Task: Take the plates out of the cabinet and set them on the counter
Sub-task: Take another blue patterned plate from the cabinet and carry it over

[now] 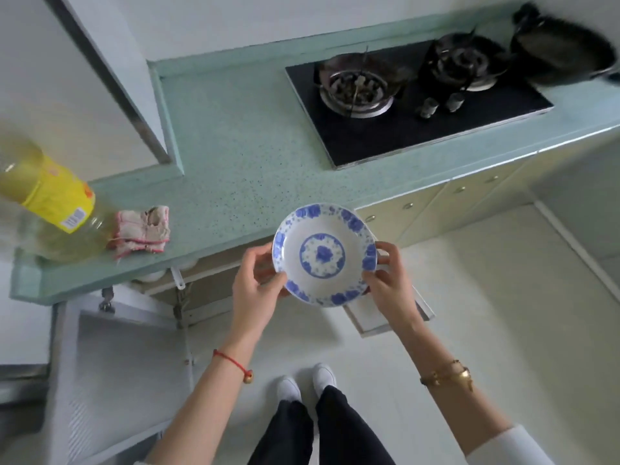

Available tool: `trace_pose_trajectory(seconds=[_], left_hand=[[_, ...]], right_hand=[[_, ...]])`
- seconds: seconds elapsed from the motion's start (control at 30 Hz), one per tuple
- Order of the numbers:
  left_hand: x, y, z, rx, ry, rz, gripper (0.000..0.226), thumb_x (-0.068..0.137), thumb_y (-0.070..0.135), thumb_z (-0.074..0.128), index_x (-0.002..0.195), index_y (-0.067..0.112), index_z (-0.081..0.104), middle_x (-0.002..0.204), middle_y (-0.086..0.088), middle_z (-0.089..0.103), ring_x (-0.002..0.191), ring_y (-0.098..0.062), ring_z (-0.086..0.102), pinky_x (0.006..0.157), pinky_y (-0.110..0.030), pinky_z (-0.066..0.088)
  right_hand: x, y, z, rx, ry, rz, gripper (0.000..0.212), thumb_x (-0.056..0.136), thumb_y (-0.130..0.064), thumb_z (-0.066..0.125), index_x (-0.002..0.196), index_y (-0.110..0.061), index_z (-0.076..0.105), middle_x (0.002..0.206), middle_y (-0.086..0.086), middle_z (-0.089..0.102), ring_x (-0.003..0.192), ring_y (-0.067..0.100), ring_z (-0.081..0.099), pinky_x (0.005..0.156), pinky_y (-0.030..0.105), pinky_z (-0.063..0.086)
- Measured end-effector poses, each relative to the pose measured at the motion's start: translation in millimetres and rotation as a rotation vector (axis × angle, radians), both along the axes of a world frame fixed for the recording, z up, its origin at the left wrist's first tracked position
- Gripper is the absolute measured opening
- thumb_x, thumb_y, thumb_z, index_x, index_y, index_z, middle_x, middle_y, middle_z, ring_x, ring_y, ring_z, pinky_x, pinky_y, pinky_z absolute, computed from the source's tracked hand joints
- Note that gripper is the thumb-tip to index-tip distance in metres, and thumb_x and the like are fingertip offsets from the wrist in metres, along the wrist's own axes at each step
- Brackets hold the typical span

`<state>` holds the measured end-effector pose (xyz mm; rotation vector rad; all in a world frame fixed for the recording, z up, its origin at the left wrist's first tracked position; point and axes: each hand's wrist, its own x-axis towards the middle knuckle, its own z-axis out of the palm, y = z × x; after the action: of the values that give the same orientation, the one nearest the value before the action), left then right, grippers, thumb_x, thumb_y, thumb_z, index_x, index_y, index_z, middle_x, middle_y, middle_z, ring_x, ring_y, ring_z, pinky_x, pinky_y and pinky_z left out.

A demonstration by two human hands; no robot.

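Note:
A white plate with blue flower patterns [323, 255] is held level in the air, just in front of the green counter's [241, 156] front edge. My left hand [258, 280] grips its left rim and my right hand [385, 280] grips its right rim. Below the counter the cabinet [188, 290] stands with its left door [110, 364] and right door [385, 317] swung open. More white dishes [157, 275] show dimly inside, mostly hidden under the counter edge.
A large oil bottle with a yellow label [50, 203] and a folded pink cloth [142, 229] sit on the counter's left end. A black two-burner gas stove [416, 105] and a dark wok [563, 55] occupy the right. My feet [307, 384] stand on pale floor.

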<state>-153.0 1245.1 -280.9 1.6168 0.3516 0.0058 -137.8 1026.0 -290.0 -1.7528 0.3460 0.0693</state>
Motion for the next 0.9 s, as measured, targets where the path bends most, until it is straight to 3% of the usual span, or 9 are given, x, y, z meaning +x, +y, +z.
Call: trace_pose_trajectory(seconds=[0.07, 0.17, 0.27, 0.43, 0.9], left_hand=[[-2, -16, 30, -0.013, -0.027, -0.064, 0.041, 0.083, -0.008, 0.066, 0.110, 0.022, 0.061, 0.100, 0.017, 0.071, 0.089, 0.003, 0.069, 0.060, -0.014, 0.056], [-4, -47, 64, -0.006, -0.049, -0.180, 0.044, 0.081, -0.006, 0.066, 0.106, 0.030, 0.063, 0.106, 0.002, 0.071, 0.091, -0.005, 0.071, 0.061, -0.021, 0.059], [-5, -86, 90, -0.029, -0.052, -0.322, 0.047, 0.079, -0.004, 0.067, 0.098, 0.038, 0.063, 0.103, 0.002, 0.072, 0.094, -0.012, 0.072, 0.062, -0.025, 0.060], [-5, -167, 112, -0.020, -0.044, -0.521, 0.042, 0.078, -0.004, 0.070, 0.106, 0.027, 0.063, 0.102, 0.002, 0.072, 0.095, -0.015, 0.071, 0.062, -0.022, 0.060], [2, -486, 123, -0.070, -0.052, -0.781, 0.038, 0.081, -0.006, 0.065, 0.112, 0.017, 0.065, 0.106, -0.006, 0.071, 0.100, -0.022, 0.069, 0.061, -0.024, 0.060]], right_hand=[[-16, -18, 29, 0.020, -0.003, -0.061, 0.045, 0.087, 0.010, 0.053, 0.118, -0.023, 0.048, 0.101, 0.003, 0.059, 0.080, 0.020, 0.068, 0.050, 0.018, 0.053], [-45, -53, 63, 0.031, -0.014, -0.168, 0.043, 0.087, 0.006, 0.053, 0.117, -0.024, 0.050, 0.101, 0.002, 0.059, 0.076, 0.015, 0.068, 0.050, 0.019, 0.052], [-77, -87, 87, 0.068, -0.055, -0.307, 0.043, 0.085, 0.007, 0.053, 0.115, -0.023, 0.053, 0.097, 0.002, 0.060, 0.067, 0.011, 0.067, 0.051, 0.022, 0.052], [-124, -154, 110, 0.062, -0.107, -0.510, 0.041, 0.081, 0.009, 0.055, 0.113, -0.016, 0.057, 0.092, 0.003, 0.061, 0.049, 0.010, 0.060, 0.046, 0.024, 0.050], [-174, -423, 142, -0.062, -0.104, -0.834, 0.039, 0.081, 0.009, 0.054, 0.113, -0.014, 0.058, 0.093, 0.008, 0.062, 0.049, 0.011, 0.059, 0.046, 0.022, 0.049]])
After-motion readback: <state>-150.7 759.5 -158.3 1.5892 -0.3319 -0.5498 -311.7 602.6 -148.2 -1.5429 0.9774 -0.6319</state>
